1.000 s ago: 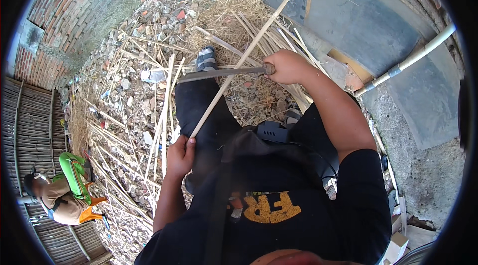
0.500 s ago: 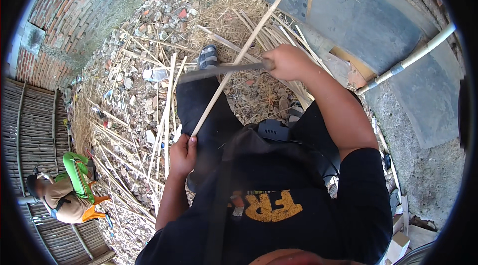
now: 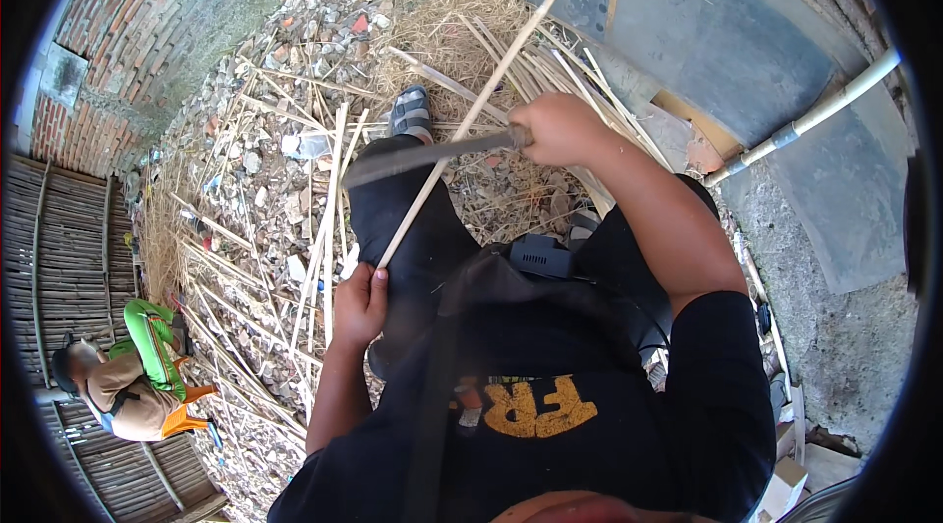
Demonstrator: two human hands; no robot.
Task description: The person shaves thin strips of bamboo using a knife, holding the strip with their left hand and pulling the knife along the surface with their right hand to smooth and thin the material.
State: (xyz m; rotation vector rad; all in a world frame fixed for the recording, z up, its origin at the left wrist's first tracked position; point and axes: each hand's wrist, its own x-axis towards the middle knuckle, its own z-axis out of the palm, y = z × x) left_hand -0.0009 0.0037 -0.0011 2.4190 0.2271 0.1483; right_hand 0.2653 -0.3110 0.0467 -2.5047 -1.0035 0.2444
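A long pale bamboo strip (image 3: 491, 81) slants from my lap up toward the far right. My left hand (image 3: 361, 305) grips its near end, with the thumb on top. In my right hand (image 3: 562, 130) is the handle of a machete (image 3: 422, 158). Its wide dark blade reaches left across the strip above my left thigh, and its tip is slightly smeared by motion. Where blade and strip cross, I cannot tell how deeply the edge touches the wood.
Split bamboo strips (image 3: 329, 219) lie left of my leg, and more (image 3: 580, 81) lie beyond my right hand. A heap of dry shavings (image 3: 457, 17) is ahead. Rubble covers the ground. A person (image 3: 128, 385) sits on an orange chair at the left. Grey sheets (image 3: 727, 22) lie at the right.
My right hand and the machete have shifted slightly toward me along the bamboo strip. The blade has tilted a little, its tip now lower. My left hand has stayed in place.
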